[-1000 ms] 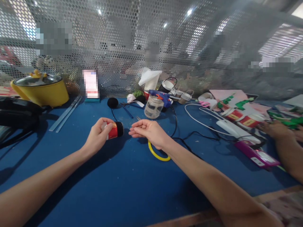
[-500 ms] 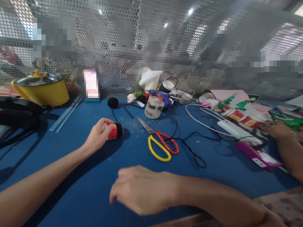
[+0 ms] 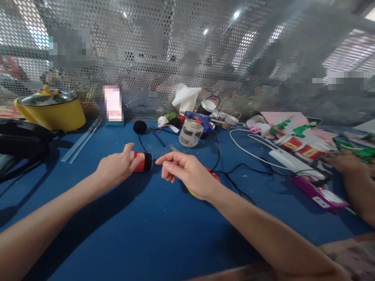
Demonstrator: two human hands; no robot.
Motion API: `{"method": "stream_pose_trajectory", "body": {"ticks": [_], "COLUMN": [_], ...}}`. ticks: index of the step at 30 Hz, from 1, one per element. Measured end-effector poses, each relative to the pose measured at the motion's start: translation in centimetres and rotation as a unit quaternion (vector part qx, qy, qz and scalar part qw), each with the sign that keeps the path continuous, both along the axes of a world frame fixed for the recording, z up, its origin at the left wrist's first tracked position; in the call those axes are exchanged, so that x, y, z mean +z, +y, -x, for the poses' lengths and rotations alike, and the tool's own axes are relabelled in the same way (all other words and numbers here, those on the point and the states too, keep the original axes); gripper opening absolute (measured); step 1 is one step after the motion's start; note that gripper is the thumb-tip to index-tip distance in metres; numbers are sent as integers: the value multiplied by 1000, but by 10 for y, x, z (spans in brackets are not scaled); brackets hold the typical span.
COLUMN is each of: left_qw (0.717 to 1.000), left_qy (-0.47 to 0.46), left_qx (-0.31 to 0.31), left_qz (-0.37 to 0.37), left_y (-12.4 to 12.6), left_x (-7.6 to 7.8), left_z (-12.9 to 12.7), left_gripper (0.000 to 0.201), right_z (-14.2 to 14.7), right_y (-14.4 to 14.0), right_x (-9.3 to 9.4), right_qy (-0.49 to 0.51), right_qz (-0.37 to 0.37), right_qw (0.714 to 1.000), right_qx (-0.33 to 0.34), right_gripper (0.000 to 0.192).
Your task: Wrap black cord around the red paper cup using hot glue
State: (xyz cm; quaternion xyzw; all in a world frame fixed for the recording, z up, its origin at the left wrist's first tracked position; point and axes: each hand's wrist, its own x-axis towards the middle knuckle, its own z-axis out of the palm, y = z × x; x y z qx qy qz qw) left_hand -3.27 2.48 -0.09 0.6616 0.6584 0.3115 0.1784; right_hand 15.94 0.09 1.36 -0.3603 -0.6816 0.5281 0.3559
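While your left hand (image 3: 113, 168) loosely grips the red bottle (image 3: 141, 161) lying on the blue table (image 3: 146, 234), your right hand (image 3: 187, 173) hovers empty, fingers half-curled, just beside its black cap, over the scissors (image 3: 211, 175).

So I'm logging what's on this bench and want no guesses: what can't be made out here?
- Scissors: mostly hidden behind the right hand; only the blade tip and a bit of red handle show.
- Red tube: the left hand covers its near end; label too small to read.
- Upright card by the mesh: blurred.
- Another person's hand: cut off at the right edge.
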Motion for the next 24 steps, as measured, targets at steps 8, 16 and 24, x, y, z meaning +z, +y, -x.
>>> {"method": "stream_pose_trajectory", "body": {"ticks": [8,16,24], "left_qw": [884,823,943], "left_qy": [-293,-449,-205], "left_qx": [-331,-246,-247], "left_qz": [154,248,88], "left_y": [-59,-63,-60], "left_x": [23,5,18], "left_z": [-35,-51,-41], "left_gripper": [56,46,20], "right_z": [5,-1,-38], "right_y": [-37,-20,9], "right_x": [19,23,34], "right_qy": [-100,-144,-22], "right_qz": [-65,-124,17], "right_qw": [947,950,1000], "right_qx": [298,247,7], "right_gripper": [20,22,18]}}
